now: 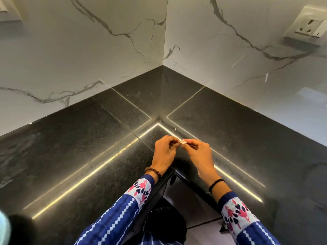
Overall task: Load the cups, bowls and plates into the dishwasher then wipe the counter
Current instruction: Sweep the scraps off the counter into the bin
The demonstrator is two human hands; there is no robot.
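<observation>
Over the inner corner of the dark counter [70, 156], at twelve o'clock: left hand [163, 153] and right hand [200, 155] close together, both pinching one small pale scrap [182, 142], unidentifiable, long axis nine to three. Counter stretching away at ten and two, equally near both hands.

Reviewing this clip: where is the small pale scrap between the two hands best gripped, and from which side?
By its ends, with a fingertip pinch from either side. The small pale scrap is tiny and held above the counter; the left hand pinches its left end, the right hand its right end, and only its middle shows. What it is I cannot tell.
</observation>
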